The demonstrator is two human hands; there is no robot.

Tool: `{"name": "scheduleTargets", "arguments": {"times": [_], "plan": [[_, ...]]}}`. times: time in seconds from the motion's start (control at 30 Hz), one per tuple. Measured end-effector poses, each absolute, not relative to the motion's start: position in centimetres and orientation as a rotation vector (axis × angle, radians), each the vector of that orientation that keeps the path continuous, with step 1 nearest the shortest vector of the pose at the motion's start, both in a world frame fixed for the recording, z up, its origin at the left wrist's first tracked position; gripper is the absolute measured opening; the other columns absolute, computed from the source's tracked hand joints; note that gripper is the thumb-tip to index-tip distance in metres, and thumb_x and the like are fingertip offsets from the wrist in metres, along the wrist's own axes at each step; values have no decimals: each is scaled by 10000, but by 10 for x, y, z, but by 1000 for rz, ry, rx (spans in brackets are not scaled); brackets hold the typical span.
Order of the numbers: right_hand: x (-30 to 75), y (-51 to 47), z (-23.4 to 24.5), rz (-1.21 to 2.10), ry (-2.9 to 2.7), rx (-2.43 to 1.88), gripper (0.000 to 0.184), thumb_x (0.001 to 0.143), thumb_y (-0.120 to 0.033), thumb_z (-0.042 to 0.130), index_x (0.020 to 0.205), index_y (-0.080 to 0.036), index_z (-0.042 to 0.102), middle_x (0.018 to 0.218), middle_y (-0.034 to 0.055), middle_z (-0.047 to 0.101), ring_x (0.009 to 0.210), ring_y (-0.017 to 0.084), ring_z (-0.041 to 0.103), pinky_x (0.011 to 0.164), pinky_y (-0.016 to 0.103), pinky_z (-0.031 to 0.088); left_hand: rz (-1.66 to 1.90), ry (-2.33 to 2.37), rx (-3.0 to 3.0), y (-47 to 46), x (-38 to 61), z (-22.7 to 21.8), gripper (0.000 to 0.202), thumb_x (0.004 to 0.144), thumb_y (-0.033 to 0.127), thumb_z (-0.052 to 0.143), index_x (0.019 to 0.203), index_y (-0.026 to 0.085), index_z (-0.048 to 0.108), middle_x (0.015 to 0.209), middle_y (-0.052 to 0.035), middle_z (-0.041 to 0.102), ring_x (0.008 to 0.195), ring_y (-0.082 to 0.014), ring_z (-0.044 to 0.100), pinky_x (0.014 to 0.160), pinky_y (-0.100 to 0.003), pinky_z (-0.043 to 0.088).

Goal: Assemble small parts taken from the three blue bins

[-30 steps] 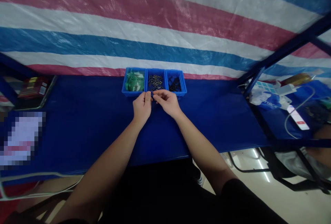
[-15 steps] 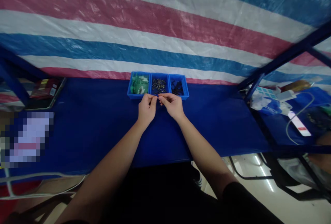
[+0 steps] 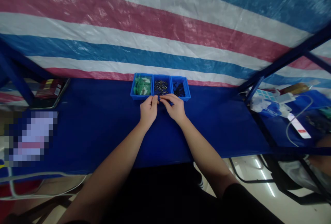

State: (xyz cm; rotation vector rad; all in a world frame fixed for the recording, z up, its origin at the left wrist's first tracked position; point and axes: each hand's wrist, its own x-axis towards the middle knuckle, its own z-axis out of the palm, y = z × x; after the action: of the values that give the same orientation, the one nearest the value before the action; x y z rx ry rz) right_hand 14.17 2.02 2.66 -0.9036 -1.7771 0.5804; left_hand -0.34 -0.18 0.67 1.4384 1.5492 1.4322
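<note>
Just in front of the middle tray (image 3: 160, 86) of dark pins, flanked by a green-parts tray (image 3: 141, 86) and a black-parts tray (image 3: 180, 89), all stocked, I see the left hand (image 3: 148, 110) and right hand (image 3: 177, 108) meet over the tabletop (image 3: 98, 120), fingers pinched together on something too small to tell.

The three small blue plastic bins (image 3: 136, 97) are seen as smooth and faintly glossy, and a dull glint is shown by the thin dark metal pins (image 3: 160, 86) in the middle one. The blue table cover (image 3: 98, 120) is rendered as matt cloth, the red, white and blue striped tarpaulin (image 3: 155, 27) as woven plastic with a crinkled sheen
</note>
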Motion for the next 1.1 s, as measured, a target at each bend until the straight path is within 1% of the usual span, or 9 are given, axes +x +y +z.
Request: {"name": "scheduleTargets", "arguments": {"times": [0.13,0.27,0.37,0.6,0.7,0.8,0.9,1.0,1.1], "plan": [[144,25,20,396,-1726,-1065,263,994,-344,554,1080,-212,765,1076,90,761,1018,195,695,962,380,549,1457,1584,1376,-1,-3,4,492,1006,580,396,860,182,644,597,2,578,583,-106,555,620,-222,413],[148,27,17,129,-1808,-1291,319,1014,-302,490,1140,-192,761,1079,94,763,1067,238,646,973,428,479,1447,1591,1387,0,-2,4,483,999,572,420,829,179,644,607,-4,583,603,-111,561,621,-222,408],[149,25,17,41,-1886,-1386,335,1021,-286,471,1185,-196,749,1111,92,761,1123,263,604,969,441,427,1412,1580,1407,0,-1,4,478,994,560,435,806,174,645,642,-16,616,626,-114,574,621,-223,406],[146,20,22,107,-1997,-1434,314,997,-245,487,1180,-202,739,1197,95,736,1215,292,507,1021,476,352,1445,1592,1417,0,-2,2,474,992,557,439,800,174,644,605,-5,580,599,-111,545,606,-222,397],[144,18,25,129,-2007,-1446,327,987,-241,486,1195,-202,735,1200,103,738,1213,309,497,1024,502,349,1455,1577,1422,1,-1,1,463,990,551,448,804,175,644,637,-12,605,632,-116,566,616,-223,402],[143,16,27,132,-2011,-1447,346,972,-228,490,1221,-196,729,1214,108,736,1221,332,487,1037,531,348,1470,1574,1391,2,-2,0,453,988,548,455,804,179,643,620,-5,587,609,-113,545,614,-229,396],[142,15,26,141,-2014,-1453,384,945,-165,478,1248,-183,713,1268,101,718,1256,345,471,1068,548,343,1488,1598,1351,4,-5,0,445,988,538,457,804,180,647,602,3,564,597,-113,528,615,-235,391],[140,14,31,174,-1975,-1434,392,925,-116,462,1215,-179,719,1287,94,709,1282,328,486,1098,541,353,1469,1625,1352,5,-7,3,417,985,497,478,789,173,653,626,1,576,630,-112,540,632,-238,392],[131,0,54,281,-1918,-1217,292,951,-175,485,1099,-197,736,1190,84,738,1212,283,567,1097,506,415,1452,1612,1367,4,-7,4,396,984,452,497,761,159,641,622,8,562,611,-100,513,617,-243,379]]}}
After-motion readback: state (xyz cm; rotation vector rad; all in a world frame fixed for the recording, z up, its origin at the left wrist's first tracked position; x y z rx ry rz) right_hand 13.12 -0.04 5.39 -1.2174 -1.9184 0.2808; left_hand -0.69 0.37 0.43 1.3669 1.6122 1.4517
